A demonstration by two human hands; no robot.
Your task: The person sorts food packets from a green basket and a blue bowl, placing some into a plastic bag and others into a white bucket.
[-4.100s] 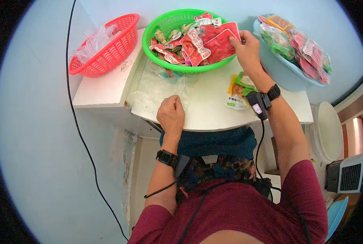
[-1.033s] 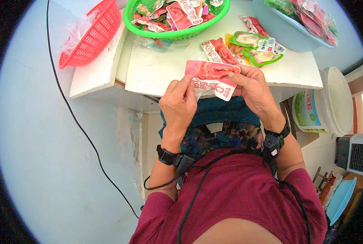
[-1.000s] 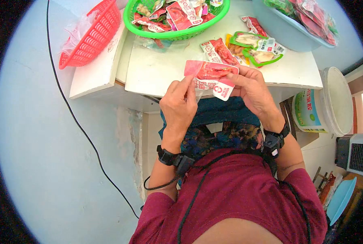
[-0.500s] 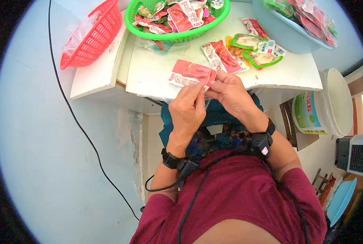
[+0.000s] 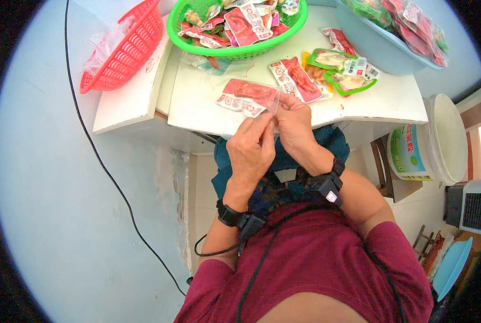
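Note:
A red-and-white snack packet (image 5: pixel 247 96) lies inside a clear plastic bag (image 5: pixel 274 101) over the front of the white table. My left hand (image 5: pixel 252 149) pinches the bag's near edge, thumb against fingers. Close beside it, my right hand (image 5: pixel 297 126) is closed on the bag's right-hand edge. Just beyond my right hand lie another red packet (image 5: pixel 296 79) and green-edged packets (image 5: pixel 344 71) with pale food inside.
Behind stands a green basket (image 5: pixel 240 53) full of packets. A pale blue basin (image 5: pixel 370 53) with more packets is at the back right, a red basket (image 5: pixel 123 56) with clear plastic at the left. A white bucket (image 5: pixel 449 137) stands right of the table (image 5: pixel 380 105).
The packet has shifted left, further into the clear bag, away from my right fingers. My right hand has moved slightly left and turned more upright, now gripping the bag's edge.

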